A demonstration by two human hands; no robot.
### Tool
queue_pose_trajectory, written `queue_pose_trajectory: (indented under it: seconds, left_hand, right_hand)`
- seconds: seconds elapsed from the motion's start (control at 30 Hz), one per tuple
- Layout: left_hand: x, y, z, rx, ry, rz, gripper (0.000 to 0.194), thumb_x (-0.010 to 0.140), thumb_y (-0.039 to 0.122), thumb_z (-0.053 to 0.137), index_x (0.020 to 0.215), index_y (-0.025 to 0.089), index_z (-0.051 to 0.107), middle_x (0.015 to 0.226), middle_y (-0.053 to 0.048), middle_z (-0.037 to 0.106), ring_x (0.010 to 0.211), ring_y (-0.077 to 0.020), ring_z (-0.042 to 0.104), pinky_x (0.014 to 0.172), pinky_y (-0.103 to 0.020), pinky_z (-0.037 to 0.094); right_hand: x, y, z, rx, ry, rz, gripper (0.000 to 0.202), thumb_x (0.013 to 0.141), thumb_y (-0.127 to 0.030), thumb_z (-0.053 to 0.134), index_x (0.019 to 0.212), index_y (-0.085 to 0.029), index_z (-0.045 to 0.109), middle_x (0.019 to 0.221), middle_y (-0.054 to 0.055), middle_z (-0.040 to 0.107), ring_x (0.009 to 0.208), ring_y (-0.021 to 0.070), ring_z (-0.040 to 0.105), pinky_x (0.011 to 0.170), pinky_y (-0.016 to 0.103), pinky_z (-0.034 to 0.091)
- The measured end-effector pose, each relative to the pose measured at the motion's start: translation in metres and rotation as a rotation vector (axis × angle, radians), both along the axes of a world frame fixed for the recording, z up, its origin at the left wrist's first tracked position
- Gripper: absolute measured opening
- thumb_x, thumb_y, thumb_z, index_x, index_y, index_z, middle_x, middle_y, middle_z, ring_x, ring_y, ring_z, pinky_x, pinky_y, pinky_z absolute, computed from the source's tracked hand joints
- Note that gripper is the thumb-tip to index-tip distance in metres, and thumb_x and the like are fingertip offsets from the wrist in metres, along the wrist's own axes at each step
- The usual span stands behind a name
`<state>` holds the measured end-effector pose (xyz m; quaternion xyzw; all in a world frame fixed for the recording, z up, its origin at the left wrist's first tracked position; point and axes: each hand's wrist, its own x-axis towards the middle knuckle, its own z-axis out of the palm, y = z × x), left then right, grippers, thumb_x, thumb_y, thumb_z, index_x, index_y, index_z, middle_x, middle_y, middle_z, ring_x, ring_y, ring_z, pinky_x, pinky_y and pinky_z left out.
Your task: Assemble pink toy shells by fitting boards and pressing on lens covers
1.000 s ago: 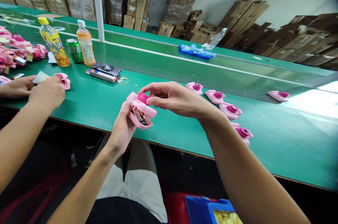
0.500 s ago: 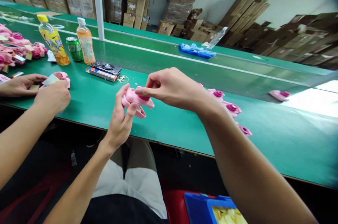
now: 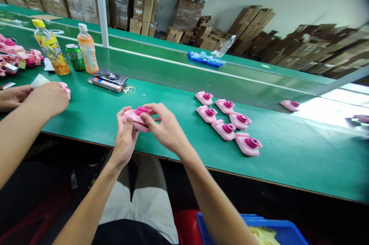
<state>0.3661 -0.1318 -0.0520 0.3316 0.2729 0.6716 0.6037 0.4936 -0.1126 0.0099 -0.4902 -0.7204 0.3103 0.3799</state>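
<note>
Over the green table's near part, my left hand (image 3: 125, 139) grips a pink camera-shaped piece (image 3: 133, 117) with a magenta lens ring. My right hand (image 3: 161, 124) holds the same piece from its right side, fingertips by the ring. A dark seam shows between the piece's two halves. On the table to the right lie several similar pink pieces (image 3: 223, 129), magenta rings facing up or right. Another such piece (image 3: 290, 105) sits farther right, beyond the white line.
At left, a co-worker's hands (image 3: 47, 99) hold a pink piece, near a pink pile (image 3: 20, 54). Bottles (image 3: 88, 50), a green can (image 3: 75, 57) and a small box (image 3: 108, 80) stand behind. A blue tray (image 3: 206, 59) lies across; a blue bin (image 3: 284, 229) is below.
My right hand has come down and closer to my left. The held piece's lower half, hanging apart before, now sits against the upper. The view has shifted, showing more of the pieces at right.
</note>
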Motion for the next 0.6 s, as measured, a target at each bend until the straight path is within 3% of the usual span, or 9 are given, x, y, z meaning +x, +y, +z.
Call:
queue_pose_trajectory:
  seconds: [0.1,0.23,0.37,0.47,0.53,0.6]
  left_hand:
    - [0.003,-0.005,-0.014,-0.033,0.101,-0.078,0.045,0.095,0.058,0.059,0.129,0.032,0.044,0.125,-0.003,0.062,0.108,-0.016,0.066,0.093,-0.026,0.052]
    - [0.008,-0.011,-0.021,-0.024,0.303,-0.082,0.05,0.095,0.059,0.058,0.133,0.031,0.042,0.136,-0.005,0.054,0.125,-0.0196,0.058,0.11,-0.033,0.043]
    - [0.014,-0.017,-0.018,-0.037,0.333,-0.047,0.051,0.097,0.063,0.051,0.133,0.031,0.039,0.138,-0.007,0.052,0.129,-0.0236,0.055,0.116,-0.042,0.04]
    - [0.026,-0.027,-0.021,-0.072,0.36,-0.123,0.047,0.1,0.061,0.044,0.137,0.033,0.038,0.146,-0.008,0.048,0.137,-0.0262,0.05,0.12,-0.048,0.036]
    - [0.035,-0.036,-0.027,-0.039,0.446,-0.217,0.051,0.1,0.062,0.043,0.143,0.034,0.037,0.156,-0.008,0.041,0.143,-0.0294,0.044,0.121,-0.05,0.035]
    - [0.041,-0.042,-0.035,0.084,0.549,-0.272,0.063,0.096,0.067,0.045,0.15,0.036,0.033,0.163,-0.009,0.032,0.146,-0.0337,0.04,0.119,-0.052,0.039]
  right_hand:
    - [0.011,-0.021,-0.022,-0.117,0.182,0.011,0.043,0.096,-0.047,0.06,0.131,-0.023,0.064,0.138,0.01,0.063,0.123,0.0218,0.061,0.098,0.033,0.053]
    - [0.016,-0.037,-0.038,-0.193,0.267,-0.097,0.052,0.095,-0.047,0.062,0.141,-0.023,0.06,0.143,0.009,0.061,0.134,0.0255,0.056,0.116,0.042,0.043]
    - [0.007,-0.05,-0.042,-0.18,0.298,-0.157,0.055,0.093,-0.051,0.064,0.142,-0.024,0.06,0.149,0.007,0.056,0.142,0.0271,0.048,0.121,0.045,0.036]
    - [0.01,-0.069,-0.047,-0.21,0.4,-0.165,0.057,0.093,-0.05,0.065,0.145,-0.026,0.056,0.145,0.005,0.06,0.134,0.0256,0.057,0.115,0.04,0.045]
    - [0.033,-0.085,-0.052,-0.224,0.404,-0.249,0.056,0.091,-0.05,0.067,0.141,-0.025,0.061,0.139,0.005,0.065,0.126,0.0257,0.063,0.108,0.037,0.052]
    - [0.079,-0.101,-0.053,-0.173,0.306,-0.428,0.055,0.088,-0.053,0.069,0.134,-0.023,0.067,0.134,0.007,0.068,0.122,0.0274,0.066,0.104,0.037,0.054]
